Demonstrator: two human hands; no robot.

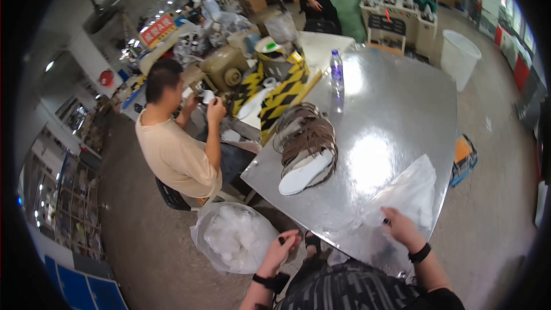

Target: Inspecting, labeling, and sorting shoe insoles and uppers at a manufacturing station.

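Observation:
My right hand (399,227) is at the near right of the metal table (367,120), its fingers closed on the near edge of a clear plastic bag (414,190). The bag lies crumpled on the tabletop. My left hand (284,245) is off the table's near left edge, fingers curled together, and no object shows in it. Each hand has a small dark band on a finger. On the table's left part sits a pile of brown strips (307,138), with a white sole-shaped piece (298,179) at its near end.
A clear sack of white material (234,238) stands on the floor left of my left hand. A co-worker (177,143) sits at a machine (222,69) on the left. A bottle (336,70) stands on the table's far side. A white bin (459,57) stands beyond, right.

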